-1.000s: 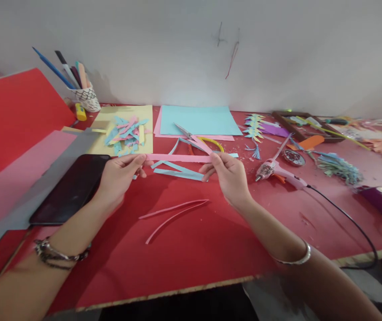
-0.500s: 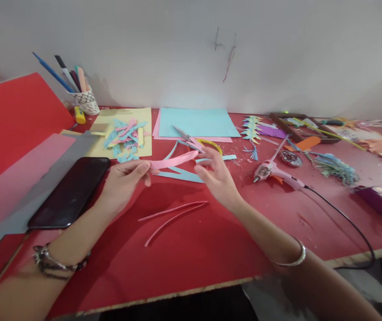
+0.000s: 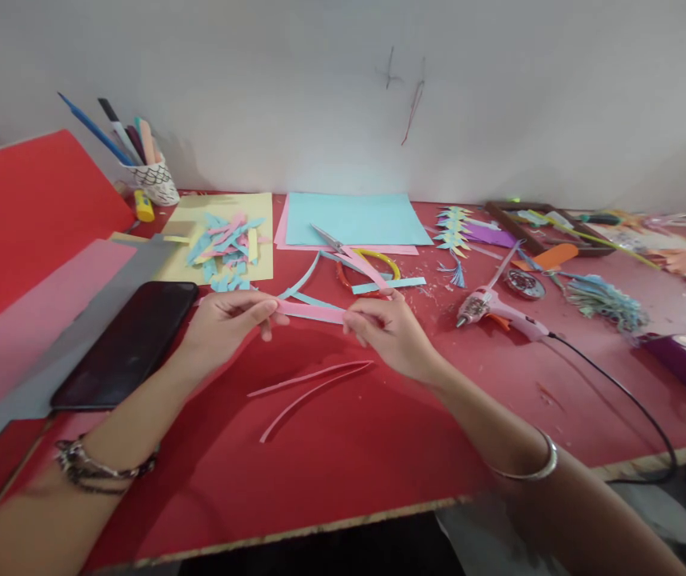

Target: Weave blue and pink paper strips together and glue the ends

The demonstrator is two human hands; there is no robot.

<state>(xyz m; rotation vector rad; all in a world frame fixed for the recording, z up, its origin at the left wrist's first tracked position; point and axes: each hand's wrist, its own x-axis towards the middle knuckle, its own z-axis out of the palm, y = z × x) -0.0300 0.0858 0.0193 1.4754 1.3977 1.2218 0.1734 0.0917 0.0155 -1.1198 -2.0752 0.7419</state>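
A pink paper strip [image 3: 311, 310] is stretched level between my two hands, above the red table. My left hand [image 3: 231, 322] pinches its left end between thumb and fingers. At the other end my right hand [image 3: 387, 326] pinches it the same way. Just beyond lie scissors [image 3: 372, 258] with red and yellow handles, partly covered by a pink strip, and several blue paper strips [image 3: 391, 285]. Closer to me, two thin pink paper slivers [image 3: 310, 380] meet at a point on the table.
Left are a black phone [image 3: 126, 344], a pen cup [image 3: 156, 180] and cut paper pieces [image 3: 226, 244] on a yellow sheet. Blue sheets [image 3: 355, 218] lie at the back. A pink glue gun [image 3: 499, 310] with a cord, a tray [image 3: 588, 246] and a purple power strip [image 3: 684, 364] are right.
My right hand has come down and closed on the strip's right end. The strip, curved and rising to the right before, is now straight and level. My left hand has barely moved.
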